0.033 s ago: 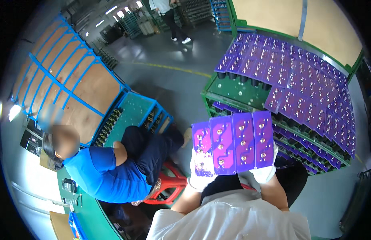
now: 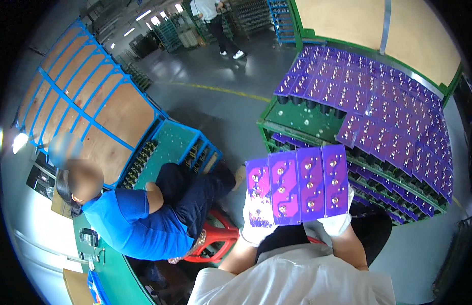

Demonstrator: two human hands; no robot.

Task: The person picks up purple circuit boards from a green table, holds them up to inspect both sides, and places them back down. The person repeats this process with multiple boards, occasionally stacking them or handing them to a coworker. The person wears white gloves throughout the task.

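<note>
A row of several purple circuit boards (image 2: 311, 185) is held side by side in front of me, with shiny metal terminals facing up. White gloves cover both my hands. My left hand (image 2: 256, 223) grips the left end of the row, its fingers mostly behind the boards. At the right end, my right hand (image 2: 337, 221) closes on the edge, and its fingertips are partly hidden too. Bright glare lies on the leftmost board. Beyond the row, many similar purple boards (image 2: 378, 96) cover the top of a green rack, with dark cylindrical parts under some of them.
A green shelf surface (image 2: 302, 118) shows at the rack's near left corner. To my left a person in a blue shirt (image 2: 134, 223) sits on a red stool (image 2: 218, 239), beside a blue-framed cart (image 2: 175, 134) and a green worktable (image 2: 114, 269). Another person (image 2: 214, 23) stands farther off.
</note>
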